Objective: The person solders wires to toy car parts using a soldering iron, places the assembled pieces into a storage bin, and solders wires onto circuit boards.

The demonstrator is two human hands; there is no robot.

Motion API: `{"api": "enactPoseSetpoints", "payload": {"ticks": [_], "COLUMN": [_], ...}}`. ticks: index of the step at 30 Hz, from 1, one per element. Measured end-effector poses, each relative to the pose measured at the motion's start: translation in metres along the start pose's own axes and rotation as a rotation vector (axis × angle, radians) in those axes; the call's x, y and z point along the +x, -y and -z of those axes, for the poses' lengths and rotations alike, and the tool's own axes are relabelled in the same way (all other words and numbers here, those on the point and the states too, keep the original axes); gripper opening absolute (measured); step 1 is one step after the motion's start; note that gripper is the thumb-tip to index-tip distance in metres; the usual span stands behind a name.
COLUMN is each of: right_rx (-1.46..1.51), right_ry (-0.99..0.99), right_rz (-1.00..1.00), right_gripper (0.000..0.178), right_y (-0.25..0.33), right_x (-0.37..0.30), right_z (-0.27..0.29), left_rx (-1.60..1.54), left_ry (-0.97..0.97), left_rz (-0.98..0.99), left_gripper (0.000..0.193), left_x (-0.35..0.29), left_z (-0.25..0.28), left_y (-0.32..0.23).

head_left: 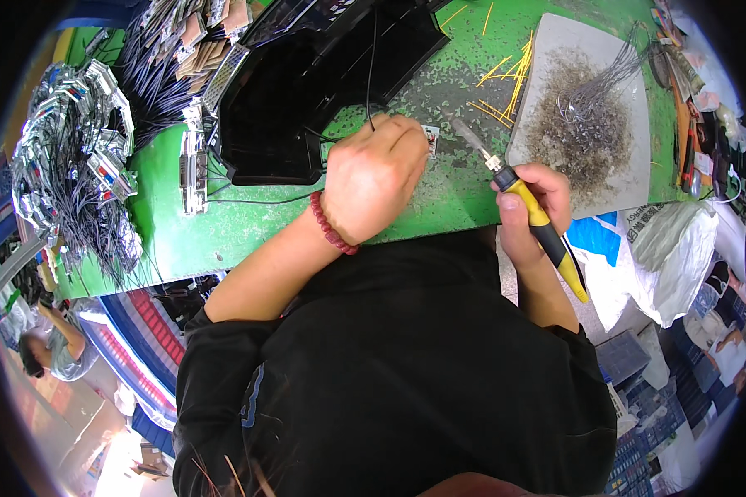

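A yellow and black soldering iron (pixel 532 207) is gripped in my right hand (pixel 539 199), its metal tip pointing up and left over the green bench. My left hand (pixel 375 170), with a red bead bracelet at the wrist, is closed over the bench just left of the iron's tip. Its fingertips are hidden beneath it. Close by its fingers shows the edge of a small circuit board (pixel 431 139). A thin black wire (pixel 373 74) comes down to this hand. Beside it on the left lies a glossy black plastic housing (pixel 290 108), with another black wire (pixel 265 201) running from it.
Bundles of wired metal parts (pixel 75 149) are heaped at the left. More wires and boards (pixel 174 58) lie behind them. Yellow wires (pixel 514 79) are scattered near a grey board (pixel 622 50) holding solder debris and wire. A white bag (pixel 663 265) hangs beyond the bench's right edge.
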State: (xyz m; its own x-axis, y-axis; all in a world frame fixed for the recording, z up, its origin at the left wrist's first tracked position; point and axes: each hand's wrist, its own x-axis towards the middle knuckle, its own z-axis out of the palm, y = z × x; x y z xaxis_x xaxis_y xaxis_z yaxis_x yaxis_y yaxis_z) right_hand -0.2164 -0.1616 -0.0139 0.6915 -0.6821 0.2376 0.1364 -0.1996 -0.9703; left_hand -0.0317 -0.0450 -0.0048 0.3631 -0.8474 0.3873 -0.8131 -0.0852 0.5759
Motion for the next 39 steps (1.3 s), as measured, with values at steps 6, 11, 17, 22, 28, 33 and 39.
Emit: {"api": "enactPoseSetpoints", "payload": {"ticks": [6, 11, 17, 22, 28, 33, 39], "right_rx": [-0.292, -0.401, -0.342, -0.334, -0.256, -0.116, -0.098], "right_ry": [0.217, 0.390, 0.349, 0.310, 0.215, 0.093, -0.012], "right_rz": [0.103, 0.525, 0.785, 0.632, 0.831, 0.603, 0.422], "right_gripper": [0.024, 0.046, 0.042, 0.050, 0.043, 0.036, 0.048], "right_y": [0.008, 0.002, 0.004, 0.033, 0.095, 0.108, 0.080], "right_x": [0.028, 0.064, 0.079, 0.072, 0.070, 0.093, 0.099], "right_z": [-0.001, -0.019, -0.043, -0.049, -0.076, -0.056, 0.015], "left_rx": [-0.058, -0.390, -0.489, -0.400, 0.077, -0.060, 0.275], "left_ry": [0.033, 0.080, 0.042, -0.027, -0.199, -0.205, 0.045], "left_rz": [0.020, 0.215, 0.230, 0.100, -0.057, -0.003, -0.039], "left_gripper": [0.014, 0.006, 0.005, 0.018, 0.048, 0.034, 0.020], "left_x": [0.000, 0.008, 0.009, 0.008, -0.005, -0.002, 0.031], "left_z": [0.005, 0.025, 0.052, 0.080, 0.100, 0.135, 0.190], "left_y": [0.000, -0.003, -0.011, -0.022, -0.049, -0.057, -0.024]}}
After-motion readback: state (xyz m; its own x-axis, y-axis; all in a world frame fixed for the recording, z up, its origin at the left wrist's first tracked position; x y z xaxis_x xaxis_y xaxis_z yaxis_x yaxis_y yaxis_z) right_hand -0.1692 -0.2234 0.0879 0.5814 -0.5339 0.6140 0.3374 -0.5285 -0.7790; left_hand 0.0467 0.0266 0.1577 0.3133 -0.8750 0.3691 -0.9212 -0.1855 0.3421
